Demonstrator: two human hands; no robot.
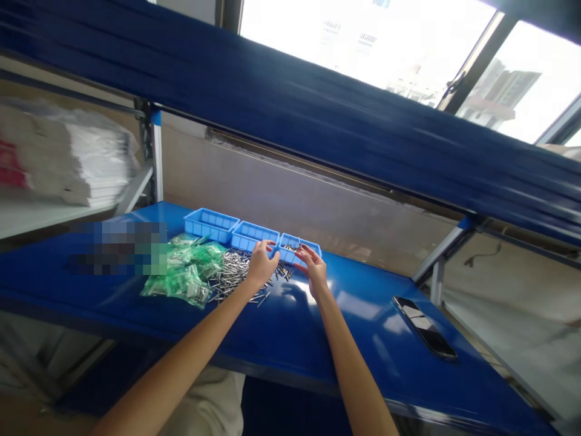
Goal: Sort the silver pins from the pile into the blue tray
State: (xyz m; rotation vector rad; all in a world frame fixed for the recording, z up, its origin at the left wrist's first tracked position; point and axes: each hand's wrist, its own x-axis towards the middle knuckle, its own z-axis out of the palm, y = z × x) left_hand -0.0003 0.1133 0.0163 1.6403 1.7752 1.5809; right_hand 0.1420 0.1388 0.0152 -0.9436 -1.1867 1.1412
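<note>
My left hand (262, 265) is over the right side of a pile of loose metal pins (233, 275). Its fingers are curled, with the thumb held apart, and I see nothing between them. Just in front of the right-hand blue bin (316, 249) is my right hand (314, 270), fingers spread and bent inward towards the left one. No held thing shows in it. Some small metal pieces (290, 247) lie inside that bin. A few more pins (284, 272) are on the table between my hands. The middle blue bin (247, 241) stands behind my left hand.
Green-tinted plastic bags (184, 275) lie left of the pins, below the left blue bin (204, 229). A phone (424, 327) rests on the right of the blue table (290, 336). Overhead, a blue shelf beam (290, 115) crosses the view. A blurred patch covers something at left.
</note>
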